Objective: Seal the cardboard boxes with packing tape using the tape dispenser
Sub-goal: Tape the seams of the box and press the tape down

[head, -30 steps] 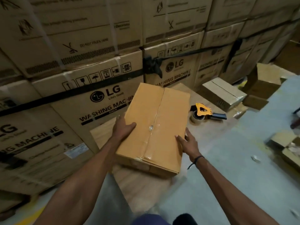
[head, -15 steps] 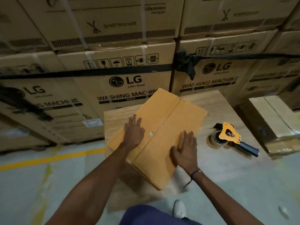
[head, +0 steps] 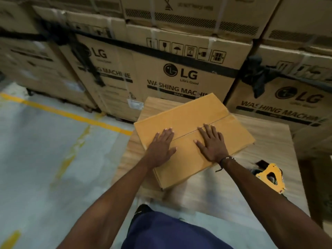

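A flat tan cardboard box (head: 194,115) lies on a low wooden board (head: 269,141), its centre flap seam running left to right. My left hand (head: 161,146) presses flat on the box's near left part, fingers straight. My right hand (head: 212,142) lies flat across the seam, fingers spread, a dark cord at the wrist. The yellow tape dispenser (head: 269,175) sits on the board to the right of my right forearm, partly hidden by it. Neither hand touches it.
Stacked large washing-machine cartons (head: 179,74) strapped with black bands form a wall right behind the board. Grey concrete floor (head: 45,150) with a yellow line (head: 71,115) spreads to the left. My blue-clad leg and a shoe show at the bottom.
The box has turned counter-clockwise so its seam now runs sideways. Both hands moved from its sides onto its top and lie flat. The view swung left, bringing the dispenser near my right forearm.
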`<move>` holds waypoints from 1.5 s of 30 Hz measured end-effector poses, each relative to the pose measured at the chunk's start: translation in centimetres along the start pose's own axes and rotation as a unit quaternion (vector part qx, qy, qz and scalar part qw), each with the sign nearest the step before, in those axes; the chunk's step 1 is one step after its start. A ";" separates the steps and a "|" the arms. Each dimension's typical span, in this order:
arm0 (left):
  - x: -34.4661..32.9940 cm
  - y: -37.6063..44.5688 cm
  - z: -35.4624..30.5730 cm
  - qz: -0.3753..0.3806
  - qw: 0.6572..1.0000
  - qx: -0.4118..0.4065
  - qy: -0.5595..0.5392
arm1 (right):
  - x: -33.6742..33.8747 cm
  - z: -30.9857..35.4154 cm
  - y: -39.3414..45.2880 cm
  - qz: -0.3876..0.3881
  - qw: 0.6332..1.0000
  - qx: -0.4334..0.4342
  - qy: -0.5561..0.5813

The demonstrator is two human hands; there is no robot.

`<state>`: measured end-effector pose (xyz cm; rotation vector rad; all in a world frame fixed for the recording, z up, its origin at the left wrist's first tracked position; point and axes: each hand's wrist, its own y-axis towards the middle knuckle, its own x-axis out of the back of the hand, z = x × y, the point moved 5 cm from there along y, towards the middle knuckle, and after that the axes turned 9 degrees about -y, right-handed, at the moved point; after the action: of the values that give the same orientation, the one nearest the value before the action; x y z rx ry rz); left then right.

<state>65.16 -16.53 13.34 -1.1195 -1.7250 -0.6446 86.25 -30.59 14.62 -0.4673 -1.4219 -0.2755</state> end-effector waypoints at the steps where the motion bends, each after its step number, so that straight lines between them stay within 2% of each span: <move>1: 0.2 -0.6 0.9 -0.012 0.999 0.035 -0.001 | -0.2 0.0 -0.1 -0.005 1.000 0.001 -0.001; 6: 0.5 -3.4 2.8 -0.090 0.973 0.211 -0.033 | 0.0 0.0 -0.1 -0.026 1.000 0.002 0.000; 10: 0.4 -3.7 1.5 -0.122 0.958 0.234 -0.113 | 0.4 -0.7 0.3 -0.017 1.000 -0.010 0.006; 13: 0.4 -3.4 1.8 -0.124 0.960 0.221 -0.123 | 0.1 -0.7 0.4 -0.015 1.000 -0.023 0.007; 17: 1.1 -1.7 3.9 -0.088 0.974 0.180 -0.101 | -0.5 0.1 -0.3 -0.022 0.997 -0.070 0.016; 22: 2.5 1.7 6.6 -0.047 0.994 0.078 -0.058 | -1.2 2.6 -2.5 -0.012 0.983 -0.179 0.027; 27: 3.5 6.0 8.1 -0.001 0.999 -0.015 -0.032 | -1.8 4.4 -4.1 -0.023 0.964 -0.262 0.039; 33: 3.7 10.5 7.5 0.052 0.996 -0.066 -0.011 | -1.8 4.4 -4.5 -0.015 0.945 -0.323 0.044; 36: 4.0 11.9 7.0 0.055 0.996 -0.071 -0.006 | -1.3 3.7 -3.9 -0.022 0.944 -0.326 0.042; 39: 4.2 11.3 7.3 0.018 0.998 -0.025 -0.048 | -1.2 3.1 -4.0 -0.032 0.948 -0.313 0.044; 41: 3.9 10.3 8.3 -0.035 0.992 0.078 -0.097 | -1.3 2.7 -4.2 -0.045 0.951 -0.303 0.045; 43: 3.6 9.3 9.1 -0.052 0.969 0.195 -0.142 | -1.3 2.3 -4.3 -0.053 0.953 -0.294 0.046; 45: 3.1 8.3 8.9 -0.047 0.953 0.241 -0.175 | -1.3 2.0 -4.4 -0.062 0.957 -0.280 0.045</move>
<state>68.36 -4.46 11.97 -0.8373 -2.1010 -0.0581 82.29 -33.68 14.10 -0.8161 -1.2752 -0.8037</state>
